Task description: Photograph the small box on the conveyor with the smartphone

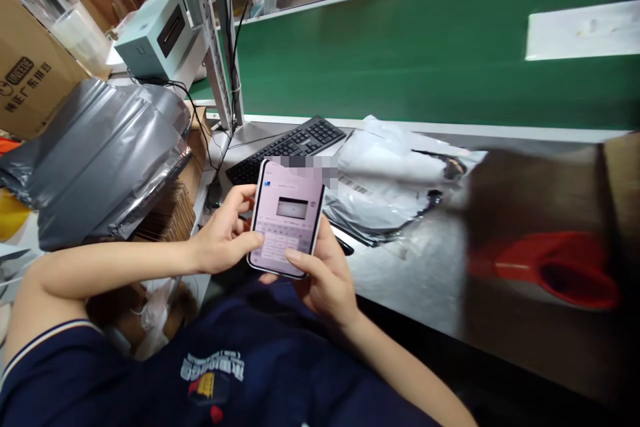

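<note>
A smartphone with a lit pinkish screen is held upright between both hands, close to my body. On the screen are a small dark-edged picture and an on-screen keyboard. My left hand grips the phone's left side, its thumb over the keys. Around the right side and lower back wraps my right hand, its thumb also over the keys. Behind the phone, a black computer keyboard lies at a slant on the metal table. White plastic mailing bags lie beside it, one with a barcode label.
A green conveyor belt runs along the back, carrying a white package. At left are grey plastic bags, a cardboard box and a light-coloured printer by a metal post. A red tape dispenser-like object is blurred at right.
</note>
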